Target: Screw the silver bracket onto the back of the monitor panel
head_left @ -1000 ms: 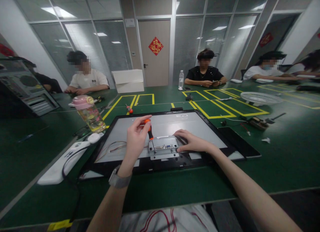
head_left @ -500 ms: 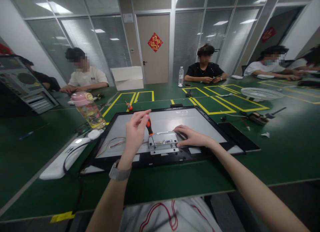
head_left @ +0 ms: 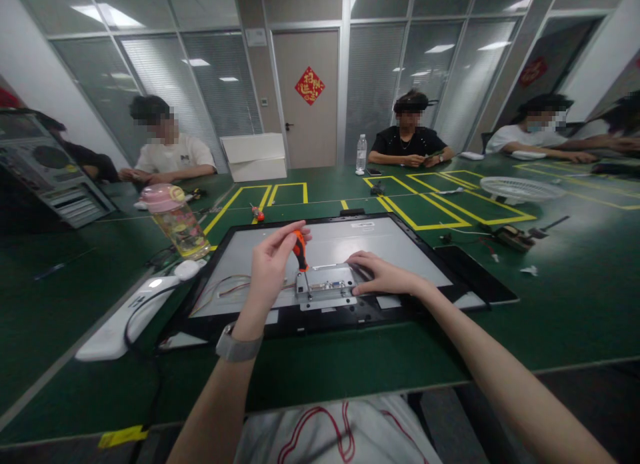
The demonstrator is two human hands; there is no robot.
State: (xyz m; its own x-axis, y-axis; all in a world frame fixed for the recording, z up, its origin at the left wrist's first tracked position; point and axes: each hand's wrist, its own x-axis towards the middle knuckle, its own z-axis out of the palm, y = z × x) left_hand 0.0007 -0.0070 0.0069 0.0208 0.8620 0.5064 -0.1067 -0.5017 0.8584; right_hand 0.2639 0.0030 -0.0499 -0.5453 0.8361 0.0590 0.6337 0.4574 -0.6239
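Observation:
My left hand (head_left: 273, 259) pinches the top of an orange and black screwdriver (head_left: 301, 252) between thumb and fingers. The screwdriver stands nearly upright, its tip down at the front left of a metal bracket (head_left: 320, 294) with connector ports. That bracket lies on the grey back of a flat display panel (head_left: 235, 247) with a black frame. On the bracket's right end rests my right hand (head_left: 377, 274), fingers curled over its edge and thumb at the front. Thin coloured wires (head_left: 235, 285) run left from the bracket.
Left of the panel are a white power strip (head_left: 115, 321) with a black cable and a pink-lidded bottle (head_left: 177, 224). A black flat slab (head_left: 475, 274) lies to the right, near a small device (head_left: 515, 236). Several people sit across the green table (head_left: 350, 364).
The left fingers have shifted on the screwdriver's handle, so more of its orange top shows. My right hand stays on the bracket.

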